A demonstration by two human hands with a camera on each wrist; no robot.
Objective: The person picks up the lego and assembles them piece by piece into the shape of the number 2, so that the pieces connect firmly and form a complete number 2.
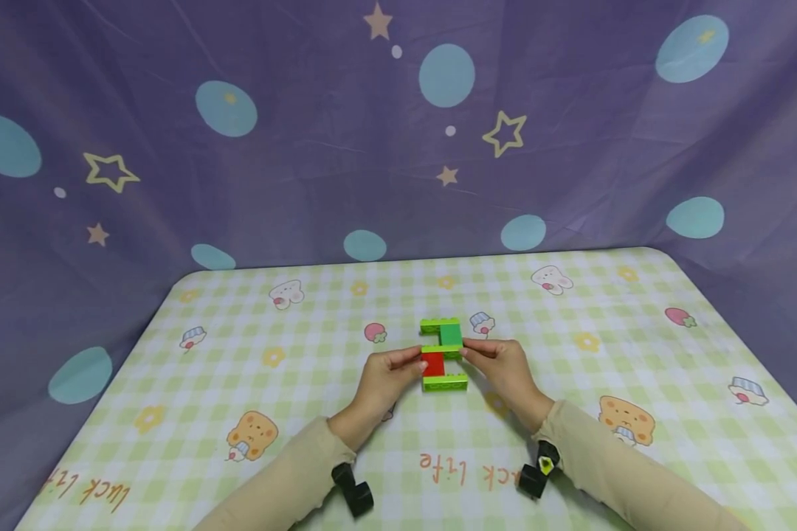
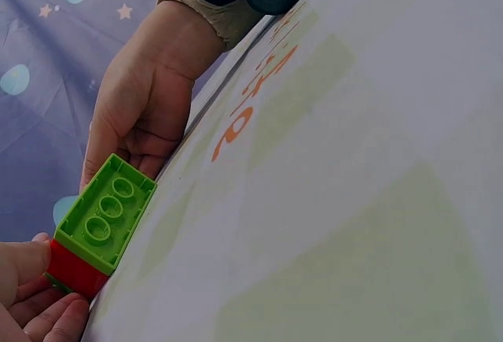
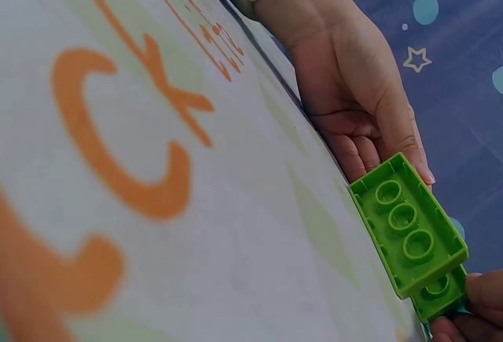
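A toy brick build lies on the table in the head view, made of light green bricks (image 1: 445, 383), a red brick (image 1: 432, 363) and a darker green brick (image 1: 451, 335). My left hand (image 1: 390, 380) pinches it at the left side, thumb and fingers at the red brick. On the opposite side my right hand (image 1: 505, 367) pinches it near the darker green brick and the middle light green bar. The hollow underside of the nearest light green brick (image 2: 108, 215), with its round tubes, faces the left wrist camera. Both hands show again in the right wrist view, the right hand (image 3: 475, 310) only partly.
A checked tablecloth (image 1: 206, 383) printed with bears, cupcakes and flowers covers the table. Behind it hangs a purple curtain (image 1: 292, 192) with stars and blue ovals. Black wrist cameras (image 1: 352, 490) sit on both sleeves.
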